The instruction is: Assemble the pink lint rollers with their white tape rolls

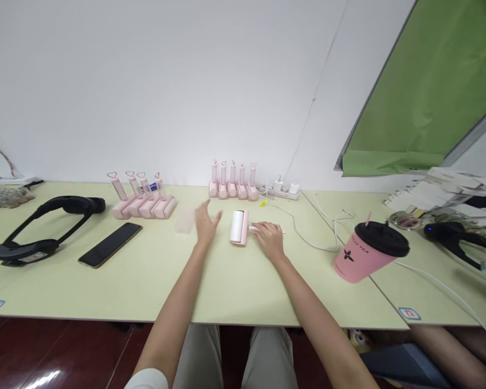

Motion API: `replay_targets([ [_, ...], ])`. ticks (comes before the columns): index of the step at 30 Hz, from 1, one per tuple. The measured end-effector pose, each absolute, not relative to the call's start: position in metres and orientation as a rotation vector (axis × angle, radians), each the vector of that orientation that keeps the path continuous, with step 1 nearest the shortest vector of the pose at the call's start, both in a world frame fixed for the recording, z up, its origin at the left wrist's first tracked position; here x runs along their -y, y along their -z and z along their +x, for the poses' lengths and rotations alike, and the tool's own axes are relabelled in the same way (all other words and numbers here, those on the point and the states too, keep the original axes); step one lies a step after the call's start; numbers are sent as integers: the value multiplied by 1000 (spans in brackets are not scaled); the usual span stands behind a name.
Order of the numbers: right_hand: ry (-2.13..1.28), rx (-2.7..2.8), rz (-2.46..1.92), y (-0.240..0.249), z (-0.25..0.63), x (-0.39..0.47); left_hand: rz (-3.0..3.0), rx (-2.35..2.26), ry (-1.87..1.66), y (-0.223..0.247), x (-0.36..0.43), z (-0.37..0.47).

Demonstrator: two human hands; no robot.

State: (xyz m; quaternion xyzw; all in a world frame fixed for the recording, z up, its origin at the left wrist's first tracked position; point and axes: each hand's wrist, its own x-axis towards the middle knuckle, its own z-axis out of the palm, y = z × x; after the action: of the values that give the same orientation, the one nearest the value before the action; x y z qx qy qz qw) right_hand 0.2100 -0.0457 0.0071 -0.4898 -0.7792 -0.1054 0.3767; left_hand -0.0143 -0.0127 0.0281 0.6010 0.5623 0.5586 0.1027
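Note:
A lint roller (238,227) with a white paper roll and a pink body lies in the middle of the table. On its right side, my right hand (269,239) has its fingers closed over the slim pale handle, its palm facing down. To the left, my left hand (206,225) is raised a little, thumb and fingers apart, holding nothing. Just beyond its fingers lies a translucent cover (184,220), partly blurred. Behind, several pink lint rollers (232,189) stand in a row with their handles upright, and another such group (144,205) is at the left.
A black phone (110,245) and a black headset (44,227) lie at the left. At the right are a pink cup (366,251) with a black lid, white cables (311,244) and a power strip (282,190). Another person's leg (453,356) shows below the table.

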Motion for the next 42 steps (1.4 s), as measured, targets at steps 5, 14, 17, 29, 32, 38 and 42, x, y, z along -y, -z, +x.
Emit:
replay_targets([
  [5, 338, 2058, -1197, -12, 207, 51, 1348, -1030, -1295, -14, 14, 38],
  [14, 266, 2203, -1698, -10, 221, 39, 1418, -1156, -1425, -14, 23, 40],
  [17, 240, 2152, -1803, -9, 222, 38, 1321, -1074, -1326, -14, 26, 38],
  [29, 156, 1956, -1783, -9, 214, 37, 1968, -1415, -1452, -47, 52, 48],
  [32, 156, 1772, -1884, -10, 229, 35, 2243, -1520, -1373, -50, 62, 46],
  [38, 279, 1470, -1970, -13, 248, 36, 2566, -1917, -1105, -36, 53, 34],
  [42, 317, 1816, -1622, -12, 225, 40, 2511, -2137, -1047, -20, 31, 20],
])
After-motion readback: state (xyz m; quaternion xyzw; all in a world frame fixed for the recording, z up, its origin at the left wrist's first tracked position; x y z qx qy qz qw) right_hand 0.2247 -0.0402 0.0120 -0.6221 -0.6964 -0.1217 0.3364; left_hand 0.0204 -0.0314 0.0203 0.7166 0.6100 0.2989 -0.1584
